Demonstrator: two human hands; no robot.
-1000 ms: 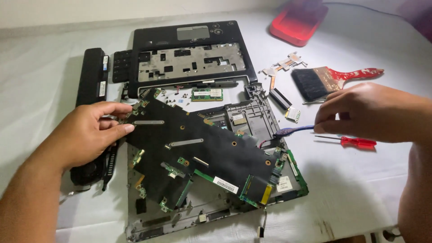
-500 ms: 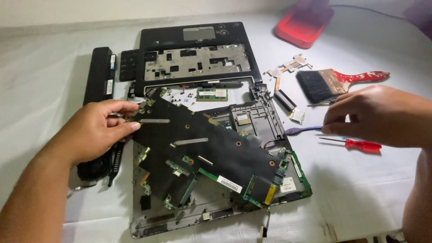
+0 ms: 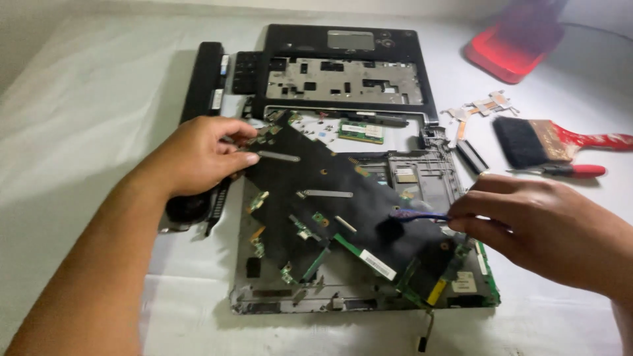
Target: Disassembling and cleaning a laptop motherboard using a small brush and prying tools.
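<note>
Here, motherboard point(image 3: 343, 211) corner in left hand point(image 3: 198, 155); right hand point(image 3: 527, 224) opposite.

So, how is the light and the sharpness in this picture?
Head view: soft light, dim toward the corners; the left hand throws a gentle shadow on the white cloth; the red tray at top is blurred; the circuit board is fairly sharp, without glare.

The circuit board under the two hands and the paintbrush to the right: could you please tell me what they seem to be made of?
The circuit board, gripped by the left hand, looks like rigid green laminate under a matte black film, probably plastic; green edges and metal strips show. The right hand pinches a blue cable. The paintbrush has dark bristles, a coppery metal-looking band and a glossy red handle, perhaps lacquered wood or plastic.
</note>
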